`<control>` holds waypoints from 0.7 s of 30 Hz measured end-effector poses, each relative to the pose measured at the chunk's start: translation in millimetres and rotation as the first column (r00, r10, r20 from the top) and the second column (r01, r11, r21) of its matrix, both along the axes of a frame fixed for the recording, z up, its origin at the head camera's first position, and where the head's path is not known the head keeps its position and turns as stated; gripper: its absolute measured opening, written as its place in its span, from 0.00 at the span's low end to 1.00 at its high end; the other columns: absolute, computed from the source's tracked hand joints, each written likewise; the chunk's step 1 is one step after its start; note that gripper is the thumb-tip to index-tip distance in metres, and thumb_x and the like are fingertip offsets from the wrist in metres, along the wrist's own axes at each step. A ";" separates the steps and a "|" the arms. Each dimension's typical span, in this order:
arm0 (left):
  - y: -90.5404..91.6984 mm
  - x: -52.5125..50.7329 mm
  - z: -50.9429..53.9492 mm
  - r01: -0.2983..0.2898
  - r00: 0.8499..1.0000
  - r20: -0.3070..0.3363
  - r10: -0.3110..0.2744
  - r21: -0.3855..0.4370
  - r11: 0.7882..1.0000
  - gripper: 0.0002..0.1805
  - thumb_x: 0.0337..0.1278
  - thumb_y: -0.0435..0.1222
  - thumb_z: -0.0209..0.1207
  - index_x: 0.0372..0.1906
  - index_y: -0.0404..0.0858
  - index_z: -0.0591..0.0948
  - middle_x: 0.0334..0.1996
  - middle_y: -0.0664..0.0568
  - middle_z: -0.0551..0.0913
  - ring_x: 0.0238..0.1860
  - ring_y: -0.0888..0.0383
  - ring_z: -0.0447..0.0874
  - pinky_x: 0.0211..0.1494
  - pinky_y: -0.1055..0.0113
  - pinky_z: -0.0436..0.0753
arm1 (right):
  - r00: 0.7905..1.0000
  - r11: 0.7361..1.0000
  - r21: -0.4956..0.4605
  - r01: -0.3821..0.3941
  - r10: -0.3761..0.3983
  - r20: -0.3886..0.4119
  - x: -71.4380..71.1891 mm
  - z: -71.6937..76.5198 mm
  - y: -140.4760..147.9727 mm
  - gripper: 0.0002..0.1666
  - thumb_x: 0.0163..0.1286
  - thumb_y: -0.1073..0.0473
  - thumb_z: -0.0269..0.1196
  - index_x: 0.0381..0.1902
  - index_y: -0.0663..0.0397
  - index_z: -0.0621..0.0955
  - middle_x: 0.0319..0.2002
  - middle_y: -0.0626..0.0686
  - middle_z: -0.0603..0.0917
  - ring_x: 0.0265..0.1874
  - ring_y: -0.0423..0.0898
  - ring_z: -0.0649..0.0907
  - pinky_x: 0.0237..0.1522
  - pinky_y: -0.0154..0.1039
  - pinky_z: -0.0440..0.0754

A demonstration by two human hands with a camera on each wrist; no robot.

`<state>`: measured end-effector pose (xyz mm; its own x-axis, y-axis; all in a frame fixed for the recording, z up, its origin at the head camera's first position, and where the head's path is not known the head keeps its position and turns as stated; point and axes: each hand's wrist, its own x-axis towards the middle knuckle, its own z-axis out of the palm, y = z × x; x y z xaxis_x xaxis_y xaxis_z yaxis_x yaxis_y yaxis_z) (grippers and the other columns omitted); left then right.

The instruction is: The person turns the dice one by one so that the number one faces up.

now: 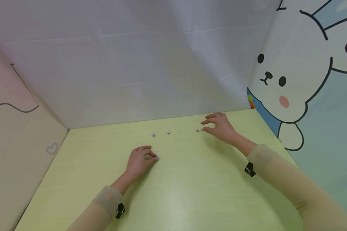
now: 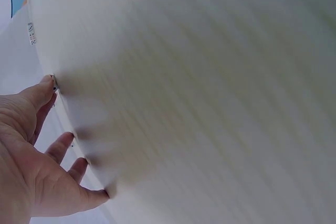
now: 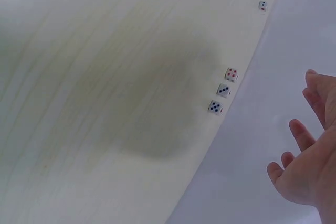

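Note:
My left hand (image 1: 139, 161) pinches a white die (image 1: 157, 157) between thumb and index finger low over the table. The left wrist view shows that hand (image 2: 39, 166) with the die (image 2: 54, 83) at its fingertips and the other fingers spread. My right hand (image 1: 223, 129) is at the back right, thumb and fingers apart, beside one die (image 1: 201, 129) and another die (image 1: 197, 130). In the right wrist view the hand (image 3: 310, 156) holds nothing, and three dice stand in a slanting row: a red-dotted die (image 3: 231, 74), a middle die (image 3: 223, 90) and a lower die (image 3: 215, 107).
Two separate dice, the left one (image 1: 153, 135) and the right one (image 1: 168, 132), lie toward the back of the pale yellow table (image 1: 173, 186). A white curtain-like backdrop (image 1: 147, 70) rises behind its rear edge. A rabbit-patterned sheet (image 1: 321, 128) hangs at the right.

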<state>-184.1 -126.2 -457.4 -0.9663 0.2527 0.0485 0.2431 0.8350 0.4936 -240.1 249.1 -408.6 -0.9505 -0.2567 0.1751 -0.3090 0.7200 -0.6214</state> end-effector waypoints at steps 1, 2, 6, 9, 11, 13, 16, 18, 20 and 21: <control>-0.1 -0.1 -0.2 0.000 1.000 0.000 0.000 0.000 1.000 0.06 0.61 0.44 0.71 0.34 0.47 0.89 0.65 0.43 0.79 0.69 0.35 0.69 0.73 0.41 0.64 | 1.000 1.000 -0.010 -0.015 0.015 -0.001 2.5 2.6 -4.2 0.17 0.70 0.55 0.70 0.54 0.54 0.88 0.66 0.61 0.77 0.70 0.64 0.63 0.67 0.62 0.65; -0.1 0.1 -0.1 0.000 1.000 0.000 0.000 0.000 1.000 0.06 0.61 0.44 0.71 0.34 0.48 0.89 0.65 0.43 0.79 0.69 0.35 0.69 0.73 0.41 0.64 | 1.000 0.999 -0.017 -0.031 0.031 -0.001 4.5 4.5 -8.4 0.17 0.70 0.55 0.70 0.54 0.54 0.88 0.66 0.61 0.77 0.70 0.63 0.63 0.66 0.61 0.68; -0.1 0.1 -0.2 0.000 1.000 0.000 0.000 0.000 1.000 0.06 0.61 0.44 0.71 0.34 0.48 0.89 0.65 0.43 0.79 0.69 0.35 0.69 0.73 0.41 0.64 | 0.996 0.994 -0.055 -0.092 0.093 0.013 10.3 9.0 -26.6 0.17 0.71 0.55 0.69 0.55 0.52 0.88 0.65 0.58 0.78 0.68 0.60 0.67 0.60 0.56 0.76; -0.7 0.9 -0.1 -0.001 1.000 0.001 0.001 0.004 1.000 0.06 0.61 0.44 0.71 0.34 0.48 0.89 0.65 0.43 0.79 0.69 0.35 0.69 0.73 0.41 0.64 | 0.991 0.989 -0.056 -0.136 0.136 0.013 10.7 9.4 -43.4 0.17 0.71 0.54 0.69 0.55 0.52 0.87 0.64 0.56 0.79 0.67 0.59 0.70 0.61 0.55 0.76; -1.1 1.2 -0.3 -0.001 1.000 0.000 0.001 0.008 1.000 0.06 0.62 0.44 0.71 0.34 0.48 0.89 0.65 0.43 0.79 0.69 0.35 0.69 0.73 0.41 0.64 | 0.987 0.987 -0.034 -0.158 0.158 0.012 8.7 8.4 -55.2 0.17 0.72 0.53 0.68 0.56 0.51 0.87 0.64 0.55 0.79 0.67 0.58 0.71 0.64 0.55 0.74; -1.4 1.5 -0.5 -0.001 1.000 -0.001 0.001 0.011 1.000 0.06 0.62 0.44 0.71 0.34 0.48 0.89 0.65 0.43 0.79 0.69 0.35 0.69 0.73 0.41 0.64 | 0.985 0.985 0.005 -0.174 0.174 0.007 4.7 7.1 -67.0 0.17 0.72 0.52 0.68 0.56 0.50 0.87 0.63 0.54 0.79 0.67 0.57 0.71 0.65 0.55 0.71; -1.6 1.7 -0.7 -0.005 1.000 -0.001 0.005 0.014 1.000 0.06 0.62 0.44 0.71 0.34 0.48 0.89 0.65 0.43 0.79 0.69 0.35 0.68 0.73 0.40 0.64 | 0.984 0.982 0.072 -0.175 0.175 0.006 -5.4 3.0 -83.4 0.17 0.73 0.50 0.67 0.56 0.48 0.87 0.63 0.53 0.79 0.67 0.56 0.71 0.66 0.53 0.71; -1.5 1.5 -1.0 -0.008 1.000 -0.001 0.008 0.016 1.000 0.06 0.62 0.44 0.71 0.34 0.48 0.89 0.65 0.43 0.79 0.69 0.35 0.68 0.73 0.41 0.63 | 0.986 0.979 0.116 -0.165 0.165 0.008 -13.3 0.4 -93.1 0.17 0.73 0.50 0.67 0.56 0.48 0.87 0.63 0.52 0.79 0.66 0.55 0.71 0.66 0.52 0.72; -1.2 1.1 -1.2 -0.009 1.000 -0.003 0.009 0.020 1.000 0.06 0.61 0.45 0.71 0.34 0.48 0.89 0.65 0.44 0.79 0.69 0.36 0.69 0.73 0.41 0.64 | 0.988 0.975 0.163 -0.153 0.154 0.008 -21.6 -2.3 -101.6 0.17 0.73 0.50 0.67 0.56 0.48 0.87 0.63 0.52 0.79 0.67 0.55 0.71 0.67 0.51 0.72; -1.1 0.8 -1.6 -0.008 1.000 -0.005 0.008 0.020 1.000 0.06 0.61 0.45 0.71 0.34 0.48 0.89 0.65 0.43 0.79 0.68 0.36 0.69 0.73 0.41 0.64 | 0.989 0.971 0.186 -0.149 0.150 0.008 -25.4 -3.6 -105.4 0.17 0.73 0.50 0.67 0.56 0.48 0.87 0.63 0.53 0.79 0.67 0.55 0.70 0.67 0.51 0.71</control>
